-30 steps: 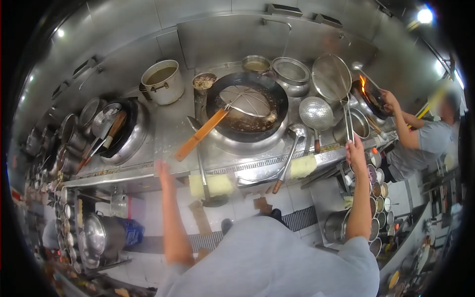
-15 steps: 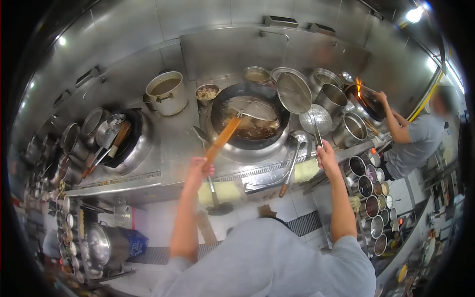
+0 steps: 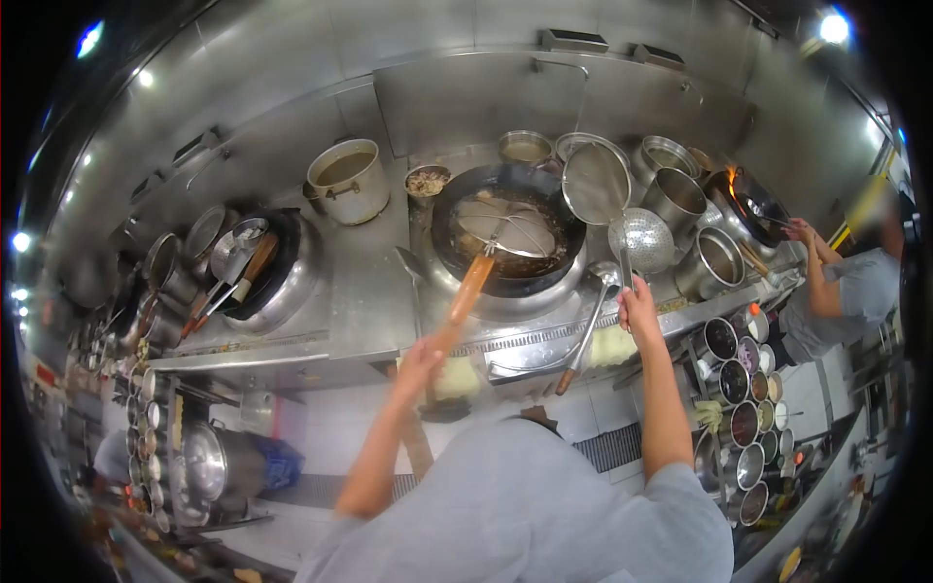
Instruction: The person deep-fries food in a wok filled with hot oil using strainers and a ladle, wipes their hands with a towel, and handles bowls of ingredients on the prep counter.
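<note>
Left hand [image 3: 420, 366] curls fingers round the strainer [image 3: 505, 228] at the wok [image 3: 445, 235]; right hand [image 3: 638, 308], fingers wrapped, clasps the sieve [image 3: 595, 183] farther right.

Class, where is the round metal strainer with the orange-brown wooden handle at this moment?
In the head view, the strainer is near the centre, held in the left hand, with its mesh end in the round black wok.

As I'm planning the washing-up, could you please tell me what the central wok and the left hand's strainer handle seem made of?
Central wok: probably iron or steel, judging by its dark, blackened finish. Strainer handle: likely wood, smooth and orange-brown, though no grain is clear.
</note>
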A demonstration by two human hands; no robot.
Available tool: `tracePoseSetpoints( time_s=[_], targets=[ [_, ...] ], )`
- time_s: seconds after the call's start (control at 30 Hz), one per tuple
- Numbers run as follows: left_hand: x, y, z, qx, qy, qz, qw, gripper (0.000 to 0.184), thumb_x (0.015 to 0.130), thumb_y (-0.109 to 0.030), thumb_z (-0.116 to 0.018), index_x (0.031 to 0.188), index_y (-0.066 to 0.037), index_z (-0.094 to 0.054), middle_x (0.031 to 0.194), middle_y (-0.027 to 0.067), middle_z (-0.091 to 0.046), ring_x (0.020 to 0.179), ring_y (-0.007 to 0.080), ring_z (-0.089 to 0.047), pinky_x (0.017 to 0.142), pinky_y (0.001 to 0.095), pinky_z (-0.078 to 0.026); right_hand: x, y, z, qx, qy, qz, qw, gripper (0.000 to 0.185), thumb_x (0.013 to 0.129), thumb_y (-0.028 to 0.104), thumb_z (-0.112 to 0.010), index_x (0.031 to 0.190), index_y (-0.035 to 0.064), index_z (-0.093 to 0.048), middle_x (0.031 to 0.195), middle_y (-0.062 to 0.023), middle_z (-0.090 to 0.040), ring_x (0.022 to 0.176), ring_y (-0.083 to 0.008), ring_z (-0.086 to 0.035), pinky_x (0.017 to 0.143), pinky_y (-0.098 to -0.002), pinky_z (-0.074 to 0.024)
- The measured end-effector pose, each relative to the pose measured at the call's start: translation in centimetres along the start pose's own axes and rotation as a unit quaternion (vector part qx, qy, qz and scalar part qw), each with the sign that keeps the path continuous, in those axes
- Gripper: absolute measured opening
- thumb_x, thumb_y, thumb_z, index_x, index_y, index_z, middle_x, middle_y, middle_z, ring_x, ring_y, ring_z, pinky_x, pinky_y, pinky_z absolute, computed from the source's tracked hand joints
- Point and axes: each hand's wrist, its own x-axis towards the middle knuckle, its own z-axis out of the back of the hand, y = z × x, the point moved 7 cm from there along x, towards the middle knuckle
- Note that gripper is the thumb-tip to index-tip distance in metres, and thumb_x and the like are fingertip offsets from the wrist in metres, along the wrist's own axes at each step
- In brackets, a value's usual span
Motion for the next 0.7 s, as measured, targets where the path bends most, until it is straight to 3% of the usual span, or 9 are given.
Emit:
tracePoseSetpoints(
  time_s=[0.17,0.3,0.33,0.5,0.7],
  targets=[
    [0.4,-3.8,8.4,0.068,-0.041,-0.007,0.997,0.051,0.090,-0.023,-0.060,0.135,-0.006,-0.044,0.086,0.0033,-0.058,0.062,0.0103,-0.054,0.054,0.0243,-0.046,4.5,-1.4,-1.0,-0.021,0.020,-0.044,0.999,0.039,0.095,0.012,-0.046,0.133,0.0101,-0.040,0.073,-0.0019,-0.052,0.047,-0.0079,-0.044,0.035,-0.0248,-0.0352],
    [0.0,-7.1,11.0,0.101,-0.058,-0.034,0.993,0.049,0.089,-0.026,-0.061,0.132,-0.007,-0.048,0.084,0.0016,-0.056,0.062,0.0096,-0.054,0.053,0.0239,-0.043,7.0,-1.7,-2.9,-0.117,0.008,-0.056,0.992,0.046,0.095,0.013,-0.045,0.139,0.0092,-0.032,0.074,-0.0032,-0.053,0.048,-0.0111,-0.045,0.036,-0.0277,-0.0371],
    [-0.6,-8.6,10.7,0.096,-0.084,-0.048,0.991,0.040,0.089,-0.018,-0.061,0.126,-0.005,-0.054,0.075,0.0004,-0.056,0.058,0.0083,-0.052,0.050,0.0223,-0.042,7.2,-1.8,-3.5,-0.098,0.016,-0.081,0.992,0.051,0.094,0.012,-0.045,0.141,0.0079,-0.029,0.075,-0.0045,-0.053,0.048,-0.0111,-0.045,0.037,-0.0276,-0.0374],
    [-1.7,-11.0,10.5,0.138,-0.096,-0.075,0.983,0.039,0.089,-0.016,-0.060,0.126,-0.004,-0.054,0.074,0.0000,-0.055,0.058,0.0075,-0.051,0.050,0.0225,-0.042,9.2,-3.8,-6.0,-0.003,0.072,-0.203,0.977,0.057,0.094,0.007,-0.043,0.144,0.0087,-0.017,0.077,-0.0076,-0.054,0.048,-0.0110,-0.044,0.037,-0.0268,-0.0348],
    [-3.0,-11.3,9.4,0.143,-0.104,-0.065,0.982,0.037,0.090,-0.014,-0.058,0.126,-0.005,-0.054,0.073,-0.0003,-0.053,0.058,0.0080,-0.050,0.050,0.0225,-0.041,14.5,-7.4,-9.3,0.158,0.134,-0.262,0.942,0.057,0.092,-0.001,-0.043,0.140,0.0112,-0.016,0.079,-0.0124,-0.056,0.048,-0.0098,-0.044,0.037,-0.0234,-0.0328]
  ],
)
